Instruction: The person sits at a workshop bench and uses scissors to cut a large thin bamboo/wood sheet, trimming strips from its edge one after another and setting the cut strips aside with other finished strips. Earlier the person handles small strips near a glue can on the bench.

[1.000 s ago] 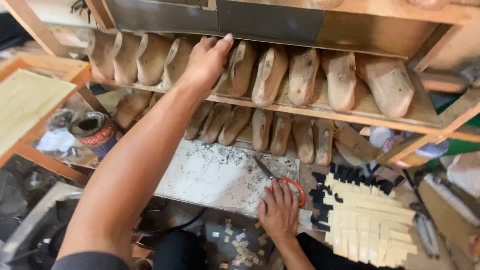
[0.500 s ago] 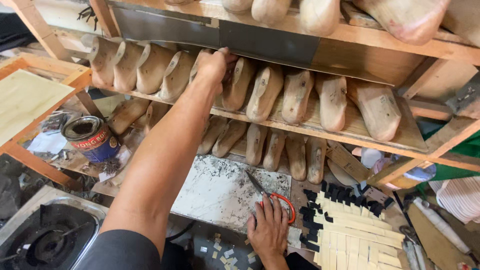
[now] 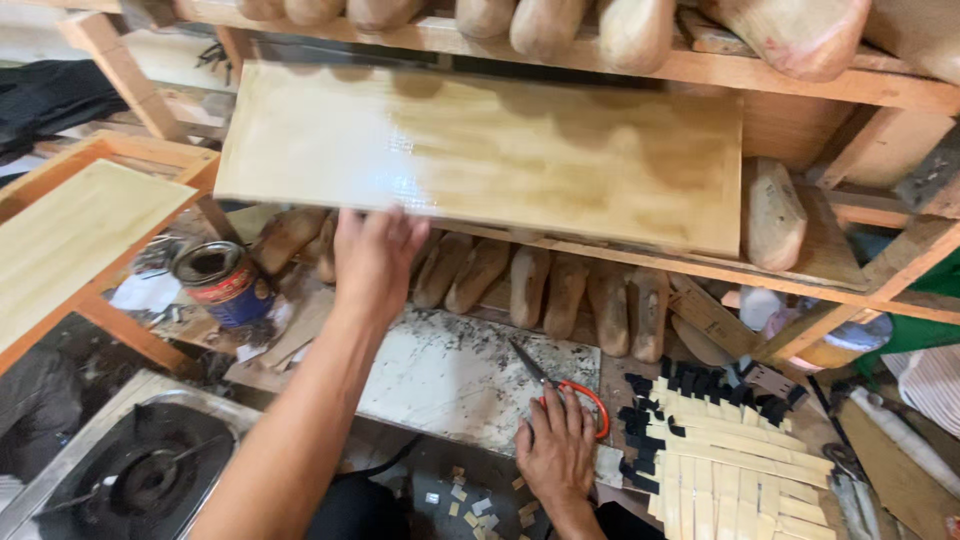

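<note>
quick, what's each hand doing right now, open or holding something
Left hand: raised at the lower edge of the wide pale wooden board; grip cannot be told.
Right hand: open, flat on the orange-handled scissors.
</note>
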